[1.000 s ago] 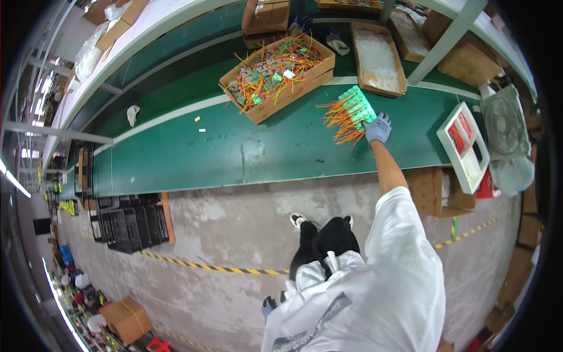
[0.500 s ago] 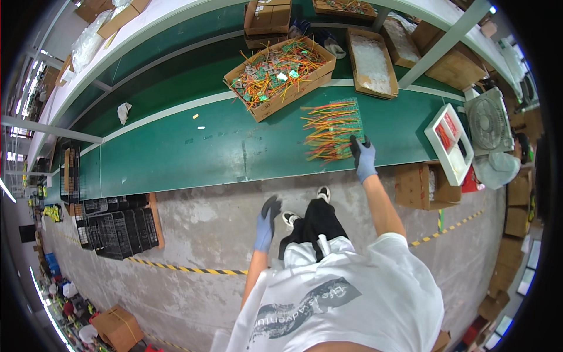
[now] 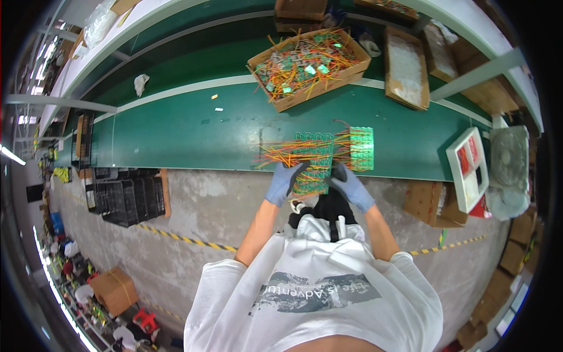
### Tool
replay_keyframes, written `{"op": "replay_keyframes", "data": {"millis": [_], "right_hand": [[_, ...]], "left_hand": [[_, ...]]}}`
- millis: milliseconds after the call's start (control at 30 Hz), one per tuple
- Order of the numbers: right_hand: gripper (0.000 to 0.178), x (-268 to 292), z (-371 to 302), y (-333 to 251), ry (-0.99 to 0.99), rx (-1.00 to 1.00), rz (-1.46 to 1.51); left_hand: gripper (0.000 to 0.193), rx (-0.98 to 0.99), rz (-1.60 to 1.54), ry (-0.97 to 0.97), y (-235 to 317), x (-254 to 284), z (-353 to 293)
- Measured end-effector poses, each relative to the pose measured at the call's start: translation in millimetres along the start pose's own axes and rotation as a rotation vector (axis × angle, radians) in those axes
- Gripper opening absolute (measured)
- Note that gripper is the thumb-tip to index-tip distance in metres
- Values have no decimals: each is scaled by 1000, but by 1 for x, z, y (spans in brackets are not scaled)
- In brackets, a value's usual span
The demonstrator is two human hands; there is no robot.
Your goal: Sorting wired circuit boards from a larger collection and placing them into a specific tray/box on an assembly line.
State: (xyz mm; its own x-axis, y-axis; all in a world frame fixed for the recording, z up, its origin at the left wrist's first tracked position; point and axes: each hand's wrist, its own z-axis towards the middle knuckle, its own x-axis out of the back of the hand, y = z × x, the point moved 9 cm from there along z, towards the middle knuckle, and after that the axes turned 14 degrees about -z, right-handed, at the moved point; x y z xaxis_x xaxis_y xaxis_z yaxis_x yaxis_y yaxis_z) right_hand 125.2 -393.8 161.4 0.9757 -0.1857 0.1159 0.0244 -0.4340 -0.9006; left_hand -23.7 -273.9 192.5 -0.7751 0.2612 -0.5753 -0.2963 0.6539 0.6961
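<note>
In blue-grey gloves with dark fingers, my left hand (image 3: 287, 182) and my right hand (image 3: 350, 186) grip a green circuit board panel (image 3: 319, 154) by its two sides. The panel straddles the table's front edge, its lower part out over the floor. Orange, red and yellow wires (image 3: 281, 154) run from it to the left. Just to the right, a second circuit board panel (image 3: 365, 146) lies on the green table (image 3: 187, 141), with wires reaching left towards the held one. My fingertips are partly hidden by the panel and gloves.
Behind the panels sits a cardboard box (image 3: 319, 88) heaped with wired boards. A shallow carton (image 3: 406, 70) stands at its right. On the right are a white foam tray (image 3: 468, 170), a fan (image 3: 509, 155) and an open carton (image 3: 434, 202). Black crates (image 3: 129, 199) stand at the left.
My left hand has risen from beside my leg to the panel. One panel has come left and towards me, held in both hands; another now shows separately. The view has shifted.
</note>
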Motion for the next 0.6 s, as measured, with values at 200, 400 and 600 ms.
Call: {"op": "replay_keyframes", "data": {"millis": [200, 400, 600], "right_hand": [[61, -2, 48, -90, 13, 135, -70], [52, 9, 82, -125, 59, 186, -323], [45, 17, 103, -152, 96, 155, -252]], "left_hand": [[37, -262, 84, 318, 11, 10, -20], [29, -179, 460, 690, 28, -3, -16], [31, -464, 1261, 643, 63, -43, 9]]}}
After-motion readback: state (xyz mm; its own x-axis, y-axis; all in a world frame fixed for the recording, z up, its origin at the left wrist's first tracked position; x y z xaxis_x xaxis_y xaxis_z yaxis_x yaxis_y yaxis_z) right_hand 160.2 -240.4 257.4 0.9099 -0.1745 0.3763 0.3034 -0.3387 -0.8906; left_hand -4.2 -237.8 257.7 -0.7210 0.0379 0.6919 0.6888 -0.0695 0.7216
